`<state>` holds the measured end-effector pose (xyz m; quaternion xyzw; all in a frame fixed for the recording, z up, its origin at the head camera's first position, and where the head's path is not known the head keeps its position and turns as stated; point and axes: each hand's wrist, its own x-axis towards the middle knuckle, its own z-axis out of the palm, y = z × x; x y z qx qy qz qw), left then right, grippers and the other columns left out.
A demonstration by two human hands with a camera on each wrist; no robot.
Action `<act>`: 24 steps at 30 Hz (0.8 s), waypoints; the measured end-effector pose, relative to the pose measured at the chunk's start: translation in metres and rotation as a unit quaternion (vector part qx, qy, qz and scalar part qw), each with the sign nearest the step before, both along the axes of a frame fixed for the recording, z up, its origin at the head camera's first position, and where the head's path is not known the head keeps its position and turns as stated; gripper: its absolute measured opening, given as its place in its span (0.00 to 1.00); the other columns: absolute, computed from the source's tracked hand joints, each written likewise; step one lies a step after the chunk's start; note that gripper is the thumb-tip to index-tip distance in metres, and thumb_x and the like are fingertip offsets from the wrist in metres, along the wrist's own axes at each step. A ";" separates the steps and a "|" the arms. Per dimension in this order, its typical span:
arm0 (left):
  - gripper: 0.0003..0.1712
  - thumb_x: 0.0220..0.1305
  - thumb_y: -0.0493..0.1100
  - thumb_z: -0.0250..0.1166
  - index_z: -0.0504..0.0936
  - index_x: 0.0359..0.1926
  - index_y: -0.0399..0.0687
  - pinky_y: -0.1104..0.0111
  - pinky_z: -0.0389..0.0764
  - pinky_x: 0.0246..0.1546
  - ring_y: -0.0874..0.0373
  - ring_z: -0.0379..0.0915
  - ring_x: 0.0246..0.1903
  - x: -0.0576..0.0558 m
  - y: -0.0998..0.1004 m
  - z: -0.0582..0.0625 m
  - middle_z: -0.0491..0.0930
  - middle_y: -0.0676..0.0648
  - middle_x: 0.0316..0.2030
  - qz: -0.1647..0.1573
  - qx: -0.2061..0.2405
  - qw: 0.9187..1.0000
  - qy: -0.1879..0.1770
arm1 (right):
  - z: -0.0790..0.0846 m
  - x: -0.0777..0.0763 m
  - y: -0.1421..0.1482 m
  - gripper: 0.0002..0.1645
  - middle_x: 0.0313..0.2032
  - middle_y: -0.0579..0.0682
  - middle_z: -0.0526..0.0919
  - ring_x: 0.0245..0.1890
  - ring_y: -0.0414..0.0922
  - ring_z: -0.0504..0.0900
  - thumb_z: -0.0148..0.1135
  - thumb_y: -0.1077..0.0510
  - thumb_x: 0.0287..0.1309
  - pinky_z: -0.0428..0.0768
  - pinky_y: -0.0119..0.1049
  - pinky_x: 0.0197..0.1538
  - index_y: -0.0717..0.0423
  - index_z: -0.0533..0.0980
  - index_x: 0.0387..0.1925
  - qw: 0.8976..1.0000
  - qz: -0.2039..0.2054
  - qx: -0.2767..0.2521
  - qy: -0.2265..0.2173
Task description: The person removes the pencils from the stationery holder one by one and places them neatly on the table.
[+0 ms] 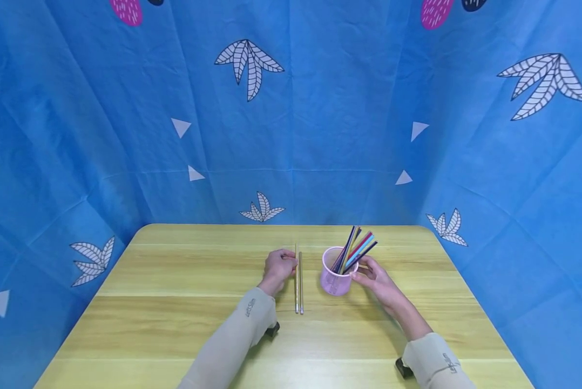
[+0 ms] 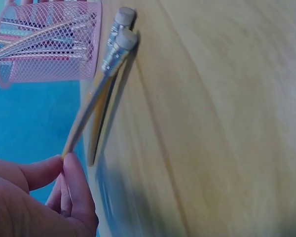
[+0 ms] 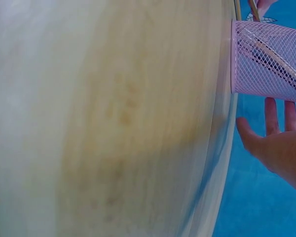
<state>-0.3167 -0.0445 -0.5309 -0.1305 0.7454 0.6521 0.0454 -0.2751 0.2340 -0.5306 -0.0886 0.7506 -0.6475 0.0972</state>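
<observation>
Blue cloth [image 1: 349, 135]: backdrop, left edge to right edge, 12 o'clock of surface; white leaf prints [image 1: 254, 75].
Wood-grain surface [image 1: 174, 281]: pale yellow-brown, under everything, runs toward 6 o'clock.
Left sleeve [image 1: 232, 340]: light grey, 7 o'clock of left hand; black wrist device [image 1: 272, 330] at its cuff.
Left hand [image 1: 278, 266]: 10 o'clock of the pencil pair; thumb and index finger pinched together on one pencil.
Held pencil [image 1: 297, 292]: left of the pair, near middle of surface; gold-toned, eraser end toward 6 o'clock, gripped end lifted per left wrist view.
Second pencil [image 1: 301, 286]: just beside it at 3 o'clock; on surface, nearly parallel in head view, eraser also toward 6 o'clock.
Pink mesh cup [image 1: 335, 284]: upright on surface, 3 o'clock of both pencils, near, not touching.
Coloured pencils [image 1: 361, 252]: in cup, leaning to 1 o'clock; dark blue, red, light blue, gold; exact count can't tell.
Right hand [image 1: 377, 280]: 4 o'clock of cup; fingers extended, loosely spread, tips at cup wall; whether touching, can't tell.
Right sleeve [image 1: 437, 359]: light grey, 5 o'clock of right hand; second black wrist device [image 1: 404, 368] at 8 o'clock of cuff.
</observation>
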 end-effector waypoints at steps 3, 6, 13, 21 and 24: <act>0.14 0.64 0.30 0.67 0.84 0.51 0.38 0.70 0.88 0.38 0.52 0.83 0.38 0.000 0.000 -0.002 0.86 0.43 0.41 -0.002 -0.012 1.000 -0.008 | 0.000 0.000 0.000 0.39 0.74 0.68 0.62 0.76 0.66 0.59 0.61 0.60 0.71 0.58 0.63 0.79 0.66 0.56 0.75 1.000 0.001 -0.002 0.000; 0.14 0.64 0.30 0.67 0.84 0.51 0.38 0.70 0.88 0.37 0.52 0.83 0.37 0.000 0.000 -0.003 0.86 0.42 0.42 -0.001 -0.016 1.000 -0.012 | 0.000 0.000 0.000 0.39 0.74 0.68 0.62 0.76 0.66 0.59 0.61 0.60 0.71 0.59 0.63 0.79 0.66 0.56 0.75 1.000 0.001 -0.001 -0.001; 0.13 0.63 0.31 0.69 0.86 0.49 0.41 0.72 0.87 0.33 0.55 0.82 0.34 -0.002 0.002 -0.008 0.86 0.44 0.40 0.002 -0.038 0.999 -0.017 | 0.000 0.000 0.000 0.39 0.74 0.69 0.62 0.76 0.66 0.59 0.61 0.61 0.71 0.59 0.62 0.79 0.66 0.56 0.75 1.000 -0.002 -0.004 -0.001; 0.10 0.63 0.34 0.70 0.87 0.46 0.44 0.72 0.87 0.31 0.57 0.81 0.31 0.000 0.005 -0.010 0.87 0.46 0.37 0.009 -0.075 0.997 -0.017 | 0.001 0.002 -0.002 0.39 0.74 0.68 0.62 0.76 0.66 0.60 0.61 0.60 0.71 0.58 0.62 0.79 0.66 0.56 0.75 1.000 -0.001 -0.002 0.003; 0.10 0.63 0.35 0.70 0.87 0.46 0.44 0.72 0.86 0.30 0.58 0.81 0.30 0.001 0.006 -0.010 0.87 0.47 0.37 0.010 -0.086 0.996 -0.015 | 0.001 0.002 -0.002 0.38 0.74 0.69 0.62 0.76 0.66 0.60 0.61 0.61 0.71 0.58 0.62 0.79 0.66 0.56 0.75 1.000 -0.001 -0.003 0.004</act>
